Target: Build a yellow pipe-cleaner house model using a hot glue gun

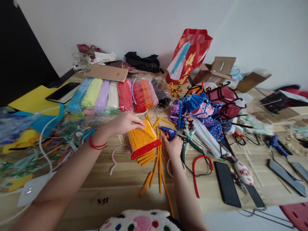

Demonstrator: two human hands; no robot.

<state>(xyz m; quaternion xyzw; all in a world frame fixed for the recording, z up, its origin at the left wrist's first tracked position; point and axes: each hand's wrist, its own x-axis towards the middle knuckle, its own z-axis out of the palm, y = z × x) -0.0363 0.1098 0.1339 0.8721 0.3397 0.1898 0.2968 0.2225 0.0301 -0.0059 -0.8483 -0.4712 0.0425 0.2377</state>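
Observation:
My left hand (pixel 124 123) grips the top of a box-like piece covered in orange-yellow pipe cleaners (pixel 139 139), with a red band along its lower edge. The piece is tilted above the table. To the right, my right hand (pixel 173 147) is closed around a blue hot glue gun (pixel 169 131), its nozzle pointing left toward the piece. Below and between my hands lie loose orange pipe cleaners (pixel 160 170) and several short cut ones (pixel 146 158). A pink pipe cleaner (pixel 113 158) curls on the table beside the piece.
Bagged pipe cleaners (pixel 112 96) in several colours lie behind my hands. Finished-looking blue and pink pipe-cleaner pieces (pixel 204 107) are heaped at right, near a red bag (pixel 189 57). A black phone (pixel 227 184) and a red pipe cleaner (pixel 195 178) sit right of my right arm.

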